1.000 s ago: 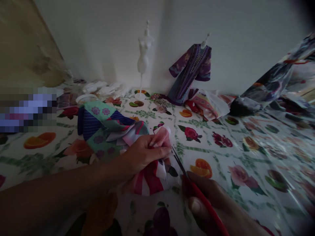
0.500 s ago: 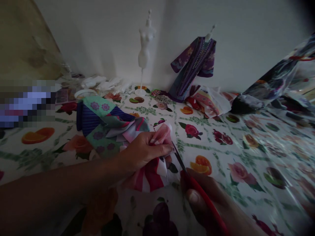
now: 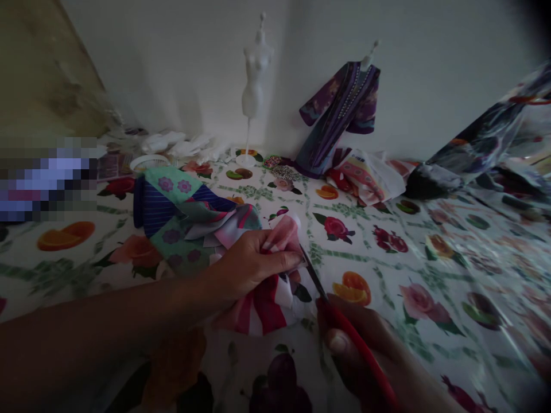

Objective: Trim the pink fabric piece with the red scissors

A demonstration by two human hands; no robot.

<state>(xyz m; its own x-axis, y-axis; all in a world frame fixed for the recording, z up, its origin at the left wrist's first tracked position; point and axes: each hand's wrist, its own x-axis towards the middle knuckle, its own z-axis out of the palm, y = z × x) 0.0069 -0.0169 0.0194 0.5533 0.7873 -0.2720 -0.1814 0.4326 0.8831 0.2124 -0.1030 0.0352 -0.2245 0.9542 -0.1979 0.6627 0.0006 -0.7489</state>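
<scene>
Near the middle of the table, my left hand [image 3: 258, 261] pinches a pink, red and white striped cloth [image 3: 264, 307], part of which puffs up above the thumb. From the lower right, my right hand [image 3: 357, 338] grips the red handles of a pair of scissors [image 3: 317, 279]. The dark blades point up and to the left, right at the edge of the cloth by my left fingertips. Whether the blades have fabric between them, I cannot tell. Just behind my left hand lies a folded blue and green patterned fabric piece [image 3: 172, 198] with grey and pink folds on it.
A bare white dress form [image 3: 253, 86] stands at the back beside a leaning form in a purple robe [image 3: 338, 115]. Plastic bags [image 3: 370, 178] lie by the wall, a wrapped dark bundle [image 3: 465, 149] at right. The floral tablecloth [image 3: 293, 201] spreads underneath.
Almost nothing differs. My hands, the cloth and the scissors keep nearly the same places; the view has shifted very slightly.
</scene>
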